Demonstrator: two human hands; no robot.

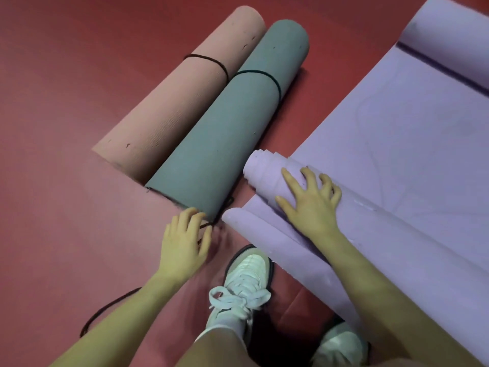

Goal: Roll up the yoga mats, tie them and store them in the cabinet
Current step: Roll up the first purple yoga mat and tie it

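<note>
Purple mat [397, 133] half-rolled | right hand [309, 205] fingers spread on roll | left hand [182, 242] pinching cord [209, 224]

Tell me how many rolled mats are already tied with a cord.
2: the pink mat at left and the green mat beside it. The purple mat is untied.

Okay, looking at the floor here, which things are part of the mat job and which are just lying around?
Part of the job:
purple mat, partly rolled under the right hand
pink mat, rolled and tied
green mat, rolled and tied
dark cord at the left hand

Just there:
white shoes
red floor
</note>
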